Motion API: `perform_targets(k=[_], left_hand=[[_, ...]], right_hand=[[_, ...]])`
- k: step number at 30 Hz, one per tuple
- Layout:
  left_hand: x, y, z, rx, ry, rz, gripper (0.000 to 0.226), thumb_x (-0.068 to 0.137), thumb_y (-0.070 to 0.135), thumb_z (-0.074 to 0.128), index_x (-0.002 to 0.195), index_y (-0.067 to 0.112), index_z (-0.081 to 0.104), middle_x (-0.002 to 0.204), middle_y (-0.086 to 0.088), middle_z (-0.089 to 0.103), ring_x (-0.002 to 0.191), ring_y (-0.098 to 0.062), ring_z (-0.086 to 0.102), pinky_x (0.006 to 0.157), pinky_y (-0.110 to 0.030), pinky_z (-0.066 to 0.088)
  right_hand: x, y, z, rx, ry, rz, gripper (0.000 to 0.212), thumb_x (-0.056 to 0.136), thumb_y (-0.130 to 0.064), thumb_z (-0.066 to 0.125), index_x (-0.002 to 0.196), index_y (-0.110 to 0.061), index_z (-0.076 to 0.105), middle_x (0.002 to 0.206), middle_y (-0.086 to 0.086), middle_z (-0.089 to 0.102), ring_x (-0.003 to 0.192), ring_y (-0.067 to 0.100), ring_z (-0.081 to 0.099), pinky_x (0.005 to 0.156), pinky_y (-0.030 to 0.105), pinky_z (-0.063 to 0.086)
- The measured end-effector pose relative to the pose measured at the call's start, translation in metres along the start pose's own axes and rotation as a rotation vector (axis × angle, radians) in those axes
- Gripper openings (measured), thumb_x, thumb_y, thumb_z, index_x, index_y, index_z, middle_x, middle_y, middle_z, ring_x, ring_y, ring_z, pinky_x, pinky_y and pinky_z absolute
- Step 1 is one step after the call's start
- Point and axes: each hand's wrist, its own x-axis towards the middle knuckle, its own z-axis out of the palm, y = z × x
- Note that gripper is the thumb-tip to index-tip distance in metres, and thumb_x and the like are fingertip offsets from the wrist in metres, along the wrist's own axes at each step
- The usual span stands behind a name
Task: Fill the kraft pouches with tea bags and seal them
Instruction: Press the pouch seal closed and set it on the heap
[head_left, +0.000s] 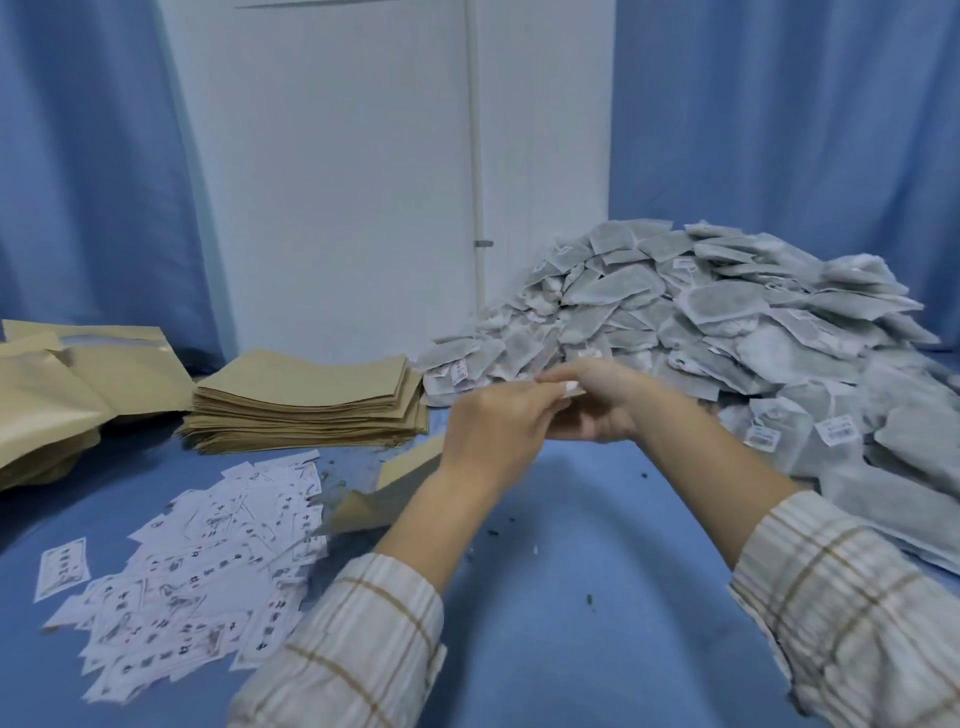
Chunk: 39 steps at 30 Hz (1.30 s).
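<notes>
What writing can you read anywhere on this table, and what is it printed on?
None of it can be read.
Paper slips: dark printed characters and a small picture, too blurred to read.
Tea bag tags: small white labels with print, too small and blurred to read.
Kraft pouches: no print visible.
Strip pinched between left hand and right hand: no print can be made out.
</notes>
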Motion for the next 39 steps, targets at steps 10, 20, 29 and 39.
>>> perform_targets(k=[10,20,29,39], left_hand=[[-0.072,0.029,0.022,-0.31,-0.289,-0.122,0.02,0.076,0.028,0.076,0.094,0.021,0.076,0.098,0.007,0.072,0.088,-0.018,0.065,0.077,-0.028,0.048],[-0.1,0.014,0.005,-0.927,-0.897,-0.842,0.02,0.09,0.009,0.05,0.1,0.004,0.067,0.072,-0.006,0.069,0.043,-0.011,0.053,0.041,-0.02,0.041],[-0.109,-0.004,0.031,-0.947,-0.683,-1.157,0.041,0.088,0.004,0.055,0.128,0.008,0.044,0.115,-0.002,0.055,0.112,-0.021,0.059,0.099,-0.037,0.047],[-0.079,-0.059,-0.034,-1.552,0.0,-1.213,0.013,0.079,-0.01,0.048,0.085,-0.007,0.06,0.086,-0.021,0.065,0.084,-0.036,0.063,0.071,-0.042,0.057]], right_hand=[[0.018,0.093,-0.05,-0.111,0.106,0.213,0.023,0.093,0.002,0.039,0.076,0.003,0.055,0.052,0.012,0.064,0.041,0.019,0.062,0.035,0.023,0.048],[0.018,0.082,-0.056,0.114,0.09,-0.178,0.046,0.087,0.01,0.041,0.11,-0.025,0.059,0.08,0.001,0.069,0.047,0.011,0.063,0.038,0.016,0.046],[0.015,0.079,-0.063,0.252,-0.041,-0.268,0.048,0.087,0.009,0.044,0.116,-0.028,0.057,0.096,0.002,0.07,0.069,0.018,0.071,0.048,0.026,0.054],[0.036,0.076,0.015,0.253,-0.161,-0.507,0.051,0.09,0.005,0.049,0.131,-0.025,0.048,0.119,0.007,0.065,0.098,0.025,0.067,0.068,0.037,0.058]])
